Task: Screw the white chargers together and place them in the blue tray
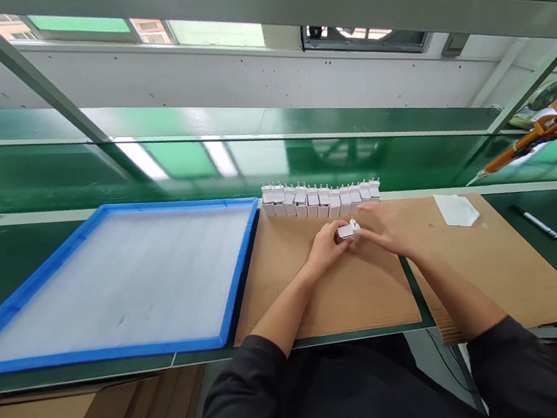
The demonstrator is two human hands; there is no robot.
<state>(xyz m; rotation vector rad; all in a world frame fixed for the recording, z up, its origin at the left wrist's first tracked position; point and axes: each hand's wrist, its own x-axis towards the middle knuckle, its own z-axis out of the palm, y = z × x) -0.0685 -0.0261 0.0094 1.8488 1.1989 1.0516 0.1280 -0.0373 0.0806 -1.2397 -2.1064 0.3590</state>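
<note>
One small white plug-like piece (345, 231) is pinched in our left hand (327, 244), above a brown cardboard sheet (360, 304), its rounded end toward our right. Our right hand (390, 228) is just beside it, fingers spread and blurred; we cannot tell whether its thumb touches. To handle it well, we judge, we should grip the body by its sides and steady it before turning it. Just beyond, a row of similar white pieces (322, 200) stands with prongs up; our fingertips should pass clear of them. Farther out, a blue-rimmed board (99, 355) lies left, a second cardboard sheet (497, 271) right.
</note>
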